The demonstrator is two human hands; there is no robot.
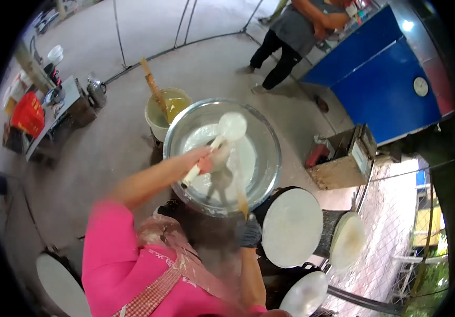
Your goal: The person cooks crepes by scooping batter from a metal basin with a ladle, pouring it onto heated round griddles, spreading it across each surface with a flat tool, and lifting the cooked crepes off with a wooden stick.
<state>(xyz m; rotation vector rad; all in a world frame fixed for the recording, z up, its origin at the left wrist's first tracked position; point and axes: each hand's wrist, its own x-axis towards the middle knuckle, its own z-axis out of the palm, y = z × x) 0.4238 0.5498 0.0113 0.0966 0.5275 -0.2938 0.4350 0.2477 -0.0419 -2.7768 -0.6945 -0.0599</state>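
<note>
A wide metal bowl (269, 150) with white batter (201, 140) in it stands in front of me. My left hand (202, 158) is closed round the pale handle of a ladle (232, 126), whose round white head is over the bowl. At the bowl's near right rim, my right hand (250, 232), in a dark glove, grips the wooden handle of a stirring stick (242, 198). Its pale, blurred blade reaches into the bowl. Right beside that hand lies a round white griddle top (292, 227).
Behind the bowl is a bucket (156, 113) with a wooden paddle (156, 90). More round tops (348, 240) stand at the right. A wooden box (338, 171) is beyond them. Another person (298, 31) stands by a blue counter (380, 79). A low table (69, 103) stands at the left.
</note>
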